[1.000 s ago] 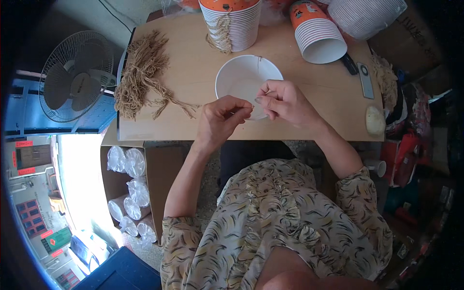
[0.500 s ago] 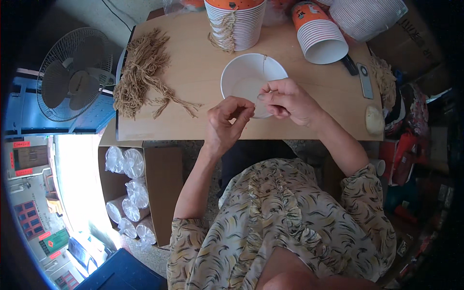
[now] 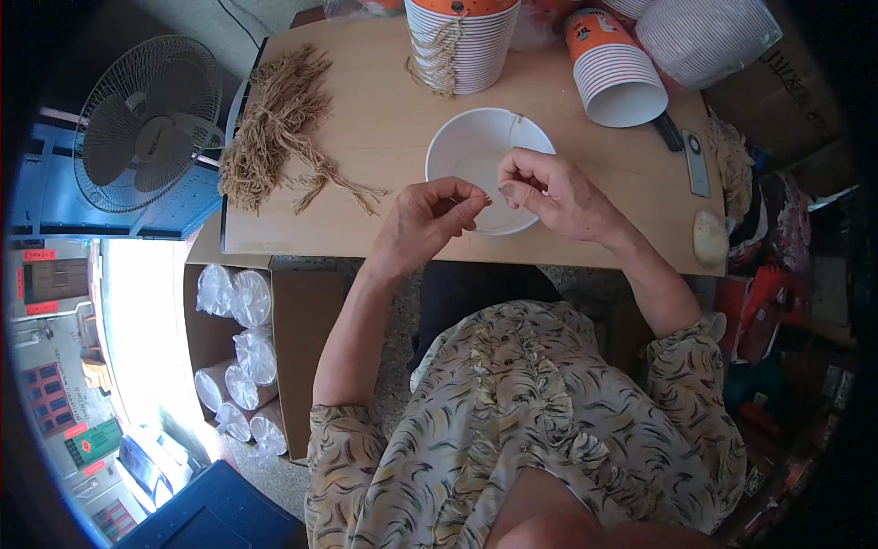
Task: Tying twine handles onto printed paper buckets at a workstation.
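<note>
A white paper bucket (image 3: 466,146) stands near the front edge of the table, its open mouth facing up. A short bit of brown twine (image 3: 519,118) shows at its far rim. My left hand (image 3: 425,220) is closed in a pinch over the bucket's near left side; whatever its fingertips hold is too small to name. Beside it, my right hand (image 3: 572,201) also pinches, thumb against forefinger, over the right part of the rim. The two sets of fingertips nearly meet. A loose bundle of brown twine (image 3: 274,128) lies to the left.
Behind stands a tall stack of paper buckets (image 3: 471,55) with twine loops hanging down its side. Another stack (image 3: 622,91) lies tipped at right, near a grey remote-like device (image 3: 697,165) and a pale rounded lump (image 3: 709,238). A fan (image 3: 151,128) stands left; a carton (image 3: 311,348) holds wrapped rolls.
The whole view has shifted slightly. My right fingertips have come down a little, closer to the left ones. Both hands stay pinched over the bucket.
</note>
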`<state>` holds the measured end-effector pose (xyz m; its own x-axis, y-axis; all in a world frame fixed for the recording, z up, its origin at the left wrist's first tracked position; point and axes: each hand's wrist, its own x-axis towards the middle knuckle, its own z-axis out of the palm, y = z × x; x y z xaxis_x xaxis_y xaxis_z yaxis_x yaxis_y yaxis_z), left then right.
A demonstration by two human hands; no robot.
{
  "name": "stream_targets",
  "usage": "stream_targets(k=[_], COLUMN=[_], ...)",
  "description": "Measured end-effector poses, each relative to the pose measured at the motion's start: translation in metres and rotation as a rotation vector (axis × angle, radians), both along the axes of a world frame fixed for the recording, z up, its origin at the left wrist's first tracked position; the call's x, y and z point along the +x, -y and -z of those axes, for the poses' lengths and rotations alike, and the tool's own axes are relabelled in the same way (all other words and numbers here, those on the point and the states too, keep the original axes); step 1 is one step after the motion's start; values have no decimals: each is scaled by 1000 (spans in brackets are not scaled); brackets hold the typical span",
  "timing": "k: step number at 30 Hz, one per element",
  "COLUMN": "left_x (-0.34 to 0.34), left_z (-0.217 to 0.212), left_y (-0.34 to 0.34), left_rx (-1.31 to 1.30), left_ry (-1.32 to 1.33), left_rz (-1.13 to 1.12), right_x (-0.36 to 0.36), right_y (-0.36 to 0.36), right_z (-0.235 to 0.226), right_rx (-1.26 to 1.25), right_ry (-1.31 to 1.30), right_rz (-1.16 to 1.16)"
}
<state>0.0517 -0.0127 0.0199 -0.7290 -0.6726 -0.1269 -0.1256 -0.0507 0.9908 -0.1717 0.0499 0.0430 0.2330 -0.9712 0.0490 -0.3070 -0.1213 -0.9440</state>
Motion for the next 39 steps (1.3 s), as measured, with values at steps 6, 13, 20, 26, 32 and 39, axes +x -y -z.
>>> stream_targets(k=[6,13,20,26,32,39], left_x=[-1,-3,-6,-3,-4,-8], left_z=[-6,-4,-4,-1,0,21], left_y=[2,2,2,2,-1,-13], left_rx=[45,90,67,118,77,9], left_ry=[43,22,40,-22,-56,-225], left_rz=[16,-15,-10,-4,-51,-209], right_x=[-7,-11,-12,-12,-10,3], right_y=[6,6,8,6,7,13], right_z=[-1,-2,-1,4,1,9], right_rx=[324,375,337,255,247,336], right_ry=[184,335,220,190,190,400], right_rz=[-70,-47,-39,15,50,89])
